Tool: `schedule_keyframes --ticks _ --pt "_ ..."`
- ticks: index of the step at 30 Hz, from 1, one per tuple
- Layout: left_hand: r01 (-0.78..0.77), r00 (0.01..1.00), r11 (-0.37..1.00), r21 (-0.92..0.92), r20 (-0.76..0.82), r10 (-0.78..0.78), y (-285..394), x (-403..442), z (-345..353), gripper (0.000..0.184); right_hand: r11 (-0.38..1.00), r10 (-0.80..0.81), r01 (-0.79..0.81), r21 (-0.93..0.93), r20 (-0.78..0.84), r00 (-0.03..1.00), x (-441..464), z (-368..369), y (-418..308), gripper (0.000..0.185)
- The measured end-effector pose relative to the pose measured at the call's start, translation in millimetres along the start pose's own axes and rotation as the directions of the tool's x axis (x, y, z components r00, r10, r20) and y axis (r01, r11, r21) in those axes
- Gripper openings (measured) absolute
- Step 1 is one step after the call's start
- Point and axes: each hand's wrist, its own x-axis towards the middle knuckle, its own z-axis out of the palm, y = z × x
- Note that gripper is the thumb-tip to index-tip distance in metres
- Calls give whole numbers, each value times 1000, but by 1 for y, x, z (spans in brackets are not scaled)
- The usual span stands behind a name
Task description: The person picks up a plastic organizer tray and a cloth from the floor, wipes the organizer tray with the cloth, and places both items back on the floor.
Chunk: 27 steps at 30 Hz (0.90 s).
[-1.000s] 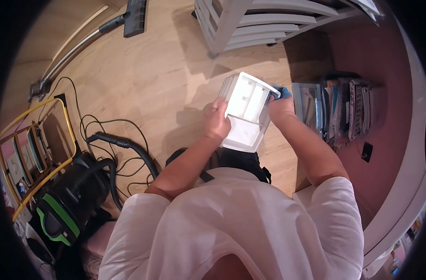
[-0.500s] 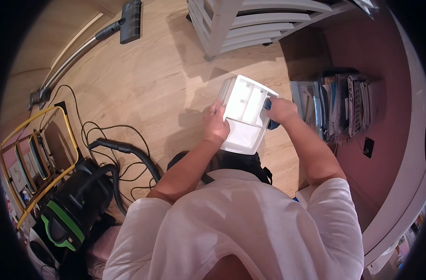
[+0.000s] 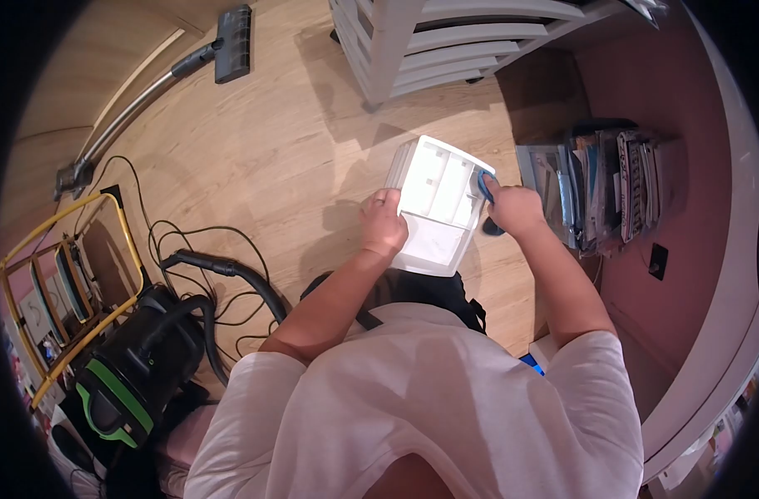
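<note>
A white plastic drawer organizer point(image 3: 430, 243) with several compartments is held tilted in front of my body. My left hand point(image 3: 384, 223) grips its left wall, thumb over the rim and fingers around the outer side. On the opposite side, my right hand point(image 3: 514, 208) pinches a blue cloth point(image 3: 485, 186) against the inner edge of the upper right compartment. Part of the cloth is hidden by my fingers. Just below the right hand a small dark shape point(image 3: 493, 227) shows; I cannot make out what it is.
A black and green vacuum cleaner point(image 3: 122, 391) stands at lower left, with its hose point(image 3: 259, 287), a loose cable point(image 3: 217, 226) and a floor head point(image 3: 233, 46). White slatted furniture point(image 3: 471, 35) is ahead. Upright folders point(image 3: 591, 187) stand along the pink wall at right.
My right hand has shifted slightly right, and the blue cloth now shows at the compartment's upper right edge. The left hand and the organizer have hardly moved.
</note>
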Motion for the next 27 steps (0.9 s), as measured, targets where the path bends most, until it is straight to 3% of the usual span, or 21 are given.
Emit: schedule_keyframes --ticks 2,5,6,9,12,15,16,18,20,21,22,25,26,27 --pt "23 1000 1000 16 5 -23 5 -1 -6 38 973 -44 63 -223 88 995 17 5 -11 30" --pt "-56 994 997 -56 -92 51 0 -2 0 37 965 -12 33 -259 81 997 42 22 -14 21" --pt "-83 993 993 -87 -96 75 -3 -3 2 37 955 -43 84 -283 150 988 37 3 -19 16" --pt "-122 988 986 -117 -110 109 -6 -1 0 37 986 -23 37 -165 81 996 35 10 -16 19" --pt "-99 990 993 -70 -109 91 -4 -1 1 38 997 24 -6 -71 253 967 21 -7 -22 24" --pt "-124 986 988 -95 -125 111 -6 -1 4 38 989 85 -110 97 235 968 14 12 -16 32" --pt "-123 986 988 -89 -122 112 -4 -2 3 38 962 71 -132 239 248 966 16 23 -11 33" --pt "-111 988 992 -56 -110 104 0 -4 -1 37 847 38 -173 503 268 963 19 37 4 34" --pt "-88 992 996 0 -94 87 3 -5 -1 37 398 20 -394 828 422 906 8 38 13 32" --pt "-91 991 995 -28 -105 87 0 -4 0 37 109 -27 -481 870 487 873 -1 39 17 30" --pt "-94 989 994 -56 -115 87 -4 -2 2 37 60 -110 -505 861 509 854 -9 47 27 27" --pt "-94 987 994 -58 -136 85 -8 -2 5 36 138 34 -344 929 342 939 -32 49 40 29" --pt "-91 987 995 -45 -138 84 -7 -3 6 36 235 104 -161 959 140 985 -32 56 39 34" --pt "-78 989 996 -38 -127 72 -6 -4 5 36 507 114 -147 849 103 988 -31 43 31 36"
